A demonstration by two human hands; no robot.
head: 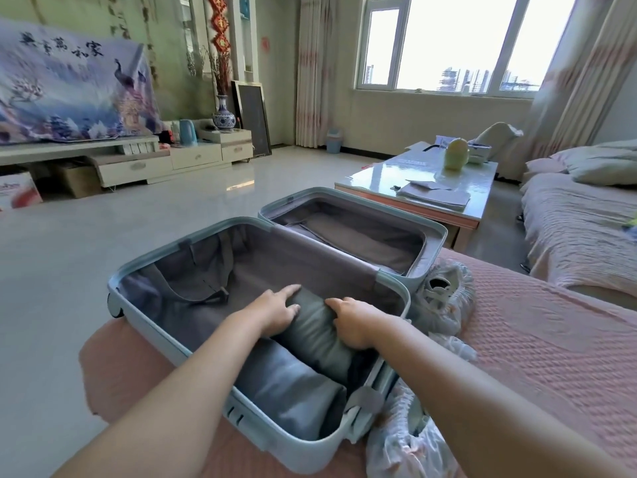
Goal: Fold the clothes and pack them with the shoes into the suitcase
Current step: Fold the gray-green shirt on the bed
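Grey-green rolled garment (pixel 312 334) lies in the near half of the open suitcase (pixel 296 443), held under both hands; the left hand (pixel 275 313) rests on the roll's left side with its fingers fairly straight and spread, pressing down on the fabric; the right hand (pixel 351 324) is on the roll's right side with its fingers curled over the cloth, gripping it; the two hands are apart, with a strip of the roll showing between them. Just nearer the camera, touching the roll, a blue-grey folded garment (pixel 286 384) fills the corner of the same compartment; beyond the hands the grey lining is bare except for loose packing straps (pixel 206 288) lying slack on it. The far half of the case (pixel 351 232) lies flat and open, lined in grey; the pale blue-green shell sits on a pink bedspread (pixel 551 339). Just beside the suitcase's right edge a pale sneaker (pixel 436 288) sits inside a crumpled clear plastic bag (pixel 455 305); more crumpled plastic (pixel 406 443) lies by the near right corner. Farther off stand a glossy coffee table (pixel 431 182) with papers on it, a low TV cabinet (pixel 138 167) under a printed cloth cover (pixel 69 84), a blue-and-white vase (pixel 223 115), and a bright window (pixel 465 43) with curtains.
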